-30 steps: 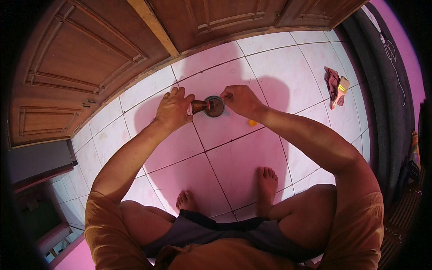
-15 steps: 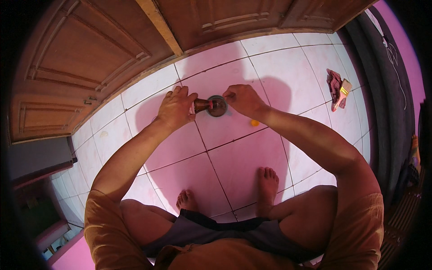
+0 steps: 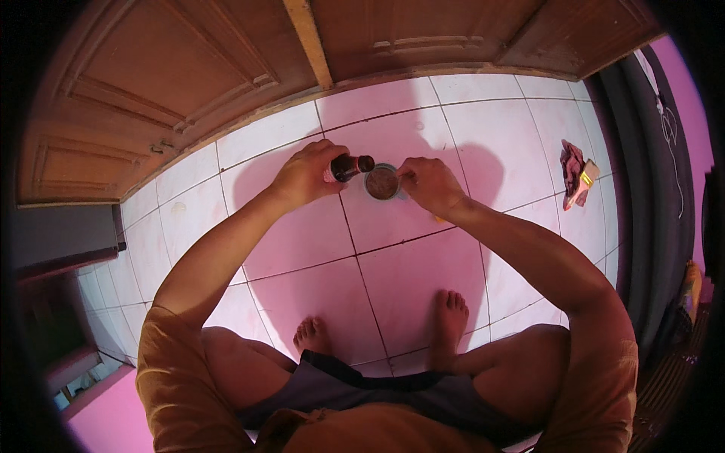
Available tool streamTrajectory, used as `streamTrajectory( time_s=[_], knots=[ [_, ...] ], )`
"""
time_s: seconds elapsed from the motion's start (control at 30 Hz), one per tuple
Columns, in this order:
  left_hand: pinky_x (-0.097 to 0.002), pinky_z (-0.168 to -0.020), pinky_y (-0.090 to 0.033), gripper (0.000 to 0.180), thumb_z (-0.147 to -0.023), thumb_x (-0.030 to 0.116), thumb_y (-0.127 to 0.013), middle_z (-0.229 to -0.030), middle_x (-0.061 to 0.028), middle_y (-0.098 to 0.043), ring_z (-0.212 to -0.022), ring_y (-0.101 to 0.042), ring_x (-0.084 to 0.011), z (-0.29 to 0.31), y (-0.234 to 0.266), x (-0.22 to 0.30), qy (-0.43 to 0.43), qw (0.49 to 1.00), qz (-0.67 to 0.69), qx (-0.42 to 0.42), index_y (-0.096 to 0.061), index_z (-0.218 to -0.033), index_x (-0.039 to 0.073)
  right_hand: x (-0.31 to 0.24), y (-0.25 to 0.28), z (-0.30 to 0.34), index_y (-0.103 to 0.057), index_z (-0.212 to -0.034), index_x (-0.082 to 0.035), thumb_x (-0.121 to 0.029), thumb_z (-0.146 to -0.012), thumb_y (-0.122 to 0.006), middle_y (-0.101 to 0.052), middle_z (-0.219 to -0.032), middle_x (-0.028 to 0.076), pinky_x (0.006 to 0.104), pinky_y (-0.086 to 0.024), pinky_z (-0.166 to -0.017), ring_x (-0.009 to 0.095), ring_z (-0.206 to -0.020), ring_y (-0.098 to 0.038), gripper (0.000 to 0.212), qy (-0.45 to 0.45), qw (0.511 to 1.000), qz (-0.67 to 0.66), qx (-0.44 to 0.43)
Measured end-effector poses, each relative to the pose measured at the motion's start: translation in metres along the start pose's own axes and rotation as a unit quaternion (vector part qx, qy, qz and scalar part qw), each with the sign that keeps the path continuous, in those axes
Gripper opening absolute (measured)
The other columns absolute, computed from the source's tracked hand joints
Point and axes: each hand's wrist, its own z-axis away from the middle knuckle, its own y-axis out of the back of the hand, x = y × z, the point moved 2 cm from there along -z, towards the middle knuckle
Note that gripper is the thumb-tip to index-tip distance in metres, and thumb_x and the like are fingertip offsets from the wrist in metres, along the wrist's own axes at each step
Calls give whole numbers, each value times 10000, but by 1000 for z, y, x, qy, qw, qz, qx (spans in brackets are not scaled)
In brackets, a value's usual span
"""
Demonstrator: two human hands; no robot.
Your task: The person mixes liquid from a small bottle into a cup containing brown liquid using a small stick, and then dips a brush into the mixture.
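Observation:
My left hand [image 3: 308, 173] is wrapped round a small dark brown glass bottle [image 3: 347, 167]. The bottle lies tilted, its open mouth pointing right, beside the upper left rim of a round cup [image 3: 368, 183]. Brownish contents [image 3: 384, 183] fill part of the cup, which stands on the tiled floor. At the cup's right rim, the fingers of my right hand [image 3: 429, 183] are pinched together. Whatever they grip is too small or hidden to make out. A small orange-yellow thing [image 3: 439, 219] on the floor is mostly covered by my right wrist.
On the floor at the right lie a crumpled dark red cloth [image 3: 572, 167] and a paintbrush [image 3: 585, 180]. Brown panelled wooden doors [image 3: 189, 68] border the far side. A dark grey upholstered piece [image 3: 642, 151] stands along the right. My bare feet [image 3: 451, 321] are near me.
The bottle's neck has drawn back from over the cup to its left rim. My right hand remains pinched at the cup's right side. The view has shifted slightly.

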Motion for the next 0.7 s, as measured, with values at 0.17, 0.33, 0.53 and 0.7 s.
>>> streamTrajectory(
  time_s=[0.17,0.33,0.53,0.7],
  knots=[
    [-396,-1036,-491,543,-772,208,-847,-1235,-83,-640,-1188,-603,-317,-5,-4,-11,-11,999,33,23,-636,-1266,131,0,-7,-10,-732,-1023,-57,-164,-935,-625,-749,-1055,159,451,-580,-854,357,-951,-718,175,54,997,-16,45],
    [-395,-1048,-489,560,-770,207,-855,-1259,-103,-652,-1198,-606,-329,-6,-3,-31,-29,998,26,49,-632,-1276,123,-7,0,1,-731,-1052,-22,-75,-940,-654,-758,-1004,136,370,-593,-791,273,-869,-740,145,49,996,80,11],
    [-383,-1049,-488,650,-773,185,-879,-1294,-115,-655,-1208,-608,-309,-7,-3,-59,38,993,96,48,-608,-1360,115,-14,-9,-2,-735,-1056,-22,-66,-943,-658,-758,-994,131,342,-586,-771,245,-850,-738,144,89,995,-14,-45],
    [-350,-982,-513,739,-793,191,-886,-1341,-111,-650,-1161,-631,-254,-9,4,-63,80,989,123,37,-565,-1455,119,-9,-6,-7,-737,-1017,-24,-89,-918,-648,-750,-1029,166,403,-585,-794,333,-880,-728,147,60,998,29,18]
  ],
)
